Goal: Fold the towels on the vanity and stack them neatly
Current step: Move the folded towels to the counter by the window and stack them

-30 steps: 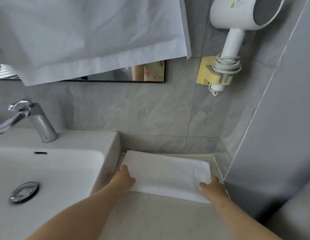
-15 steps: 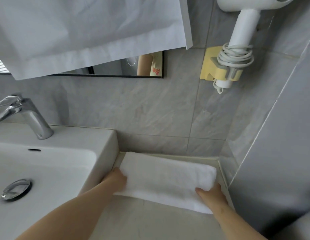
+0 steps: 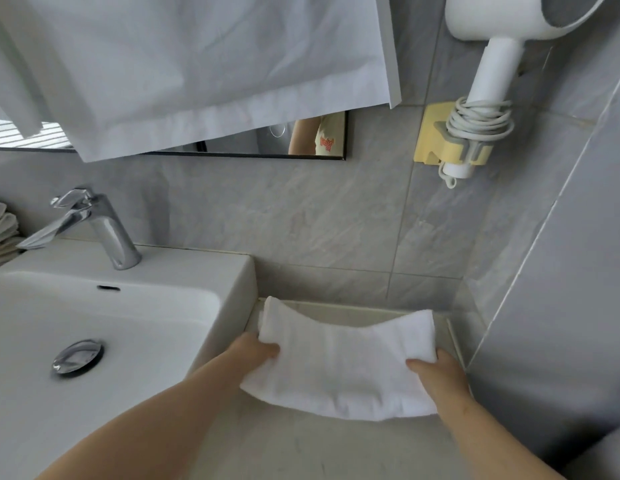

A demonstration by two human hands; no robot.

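Note:
A folded white towel [image 3: 343, 362] is held above the vanity counter [image 3: 319, 448], right of the sink. Its two ends are raised and its middle sags. My left hand [image 3: 255, 353] grips the towel's left end, fingers under it and thumb on top. My right hand [image 3: 436, 372] grips the right end the same way. A stack of folded towels [image 3: 2, 230] shows at the far left edge, behind the faucet.
The white sink [image 3: 104, 323] with a chrome faucet [image 3: 94, 226] fills the left. A white cloth [image 3: 184, 64] hangs over the mirror. A hair dryer [image 3: 502, 64] sits in a yellow wall holder [image 3: 436, 133]. Grey tiled walls close the back and right.
Both hands have taken hold of the towel's ends and lifted it off the counter toward me; it now sags in the middle. The camera has swung a little left.

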